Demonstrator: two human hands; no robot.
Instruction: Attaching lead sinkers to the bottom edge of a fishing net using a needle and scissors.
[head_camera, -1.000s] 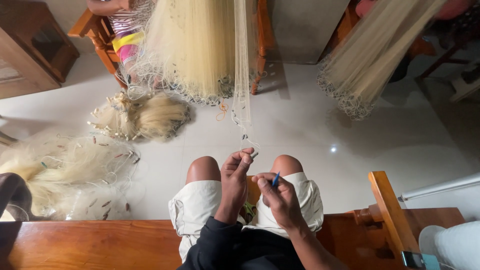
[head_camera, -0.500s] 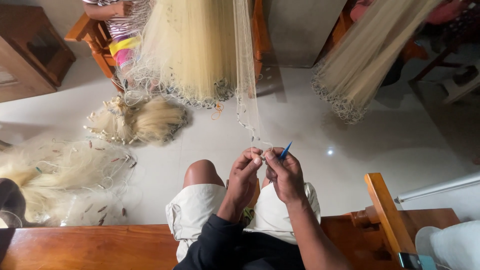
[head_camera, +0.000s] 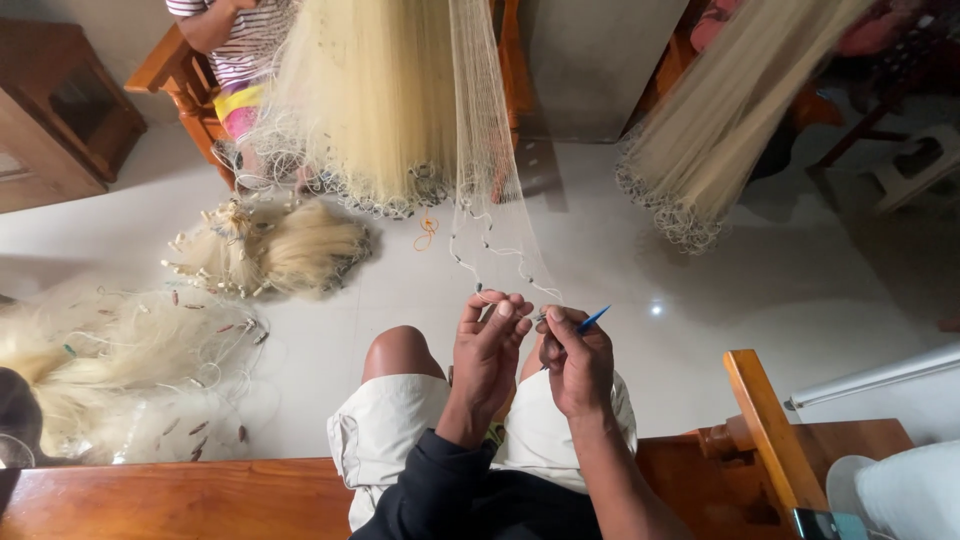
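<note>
Over a pale tiled floor (head_camera: 760, 300) strewn with net heaps (head_camera: 270, 245), both hands (head_camera: 530, 350) pinched the hanging fishing net (head_camera: 490, 200), the right also gripping a blue needle (head_camera: 592, 319).

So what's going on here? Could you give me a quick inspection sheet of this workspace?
Surface: pale tiled floor, glossy.
Job's things: fine pale net hanging down to the hands; blue tool.
Clutter: net heaps on the floor at left.
Hands: left hand pinches the net edge; right hand holds the blue tool.
Cables: nothing seen.
Surroundings: wooden chair with another person, a second net bundle at right, wooden bench.
</note>
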